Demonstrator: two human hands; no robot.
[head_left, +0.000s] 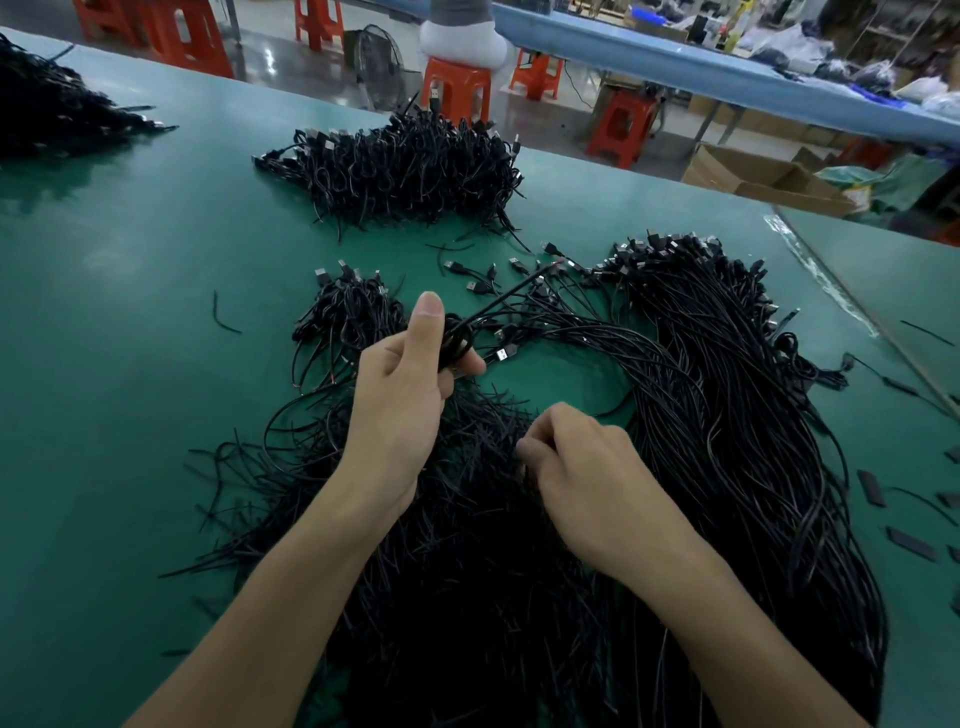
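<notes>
**Item: coil** (457, 340). Thin black cable wound into a small, tight loop, matte sheath. One free end runs up and to the right from the coil, ending in bare reddish wire tips. It is held above the counter (130, 312), which has a green top.

**Left grip** (410, 384): clenched round the coil, thumb upright behind it, fingers curled beneath.

**Right grip** (576, 462): below and right of the coil, fingers curled down into the ties (467, 545). Cannot tell whether it pinches one.

**Ties:** loose heap of short black strips, below the coil.

**Plug** (503, 355): just right of the coil, silver face. Any marking is too small to read.

**Long cables** (727, 415): thick black sheaf, right of the coil.

**Small heap** (348, 312): coiled cables, just left of the coil.

**Large heap** (410, 166): coiled cables, well beyond the coil.

**Stools** (457, 85): orange, far beyond the coil, off the counter.
</notes>
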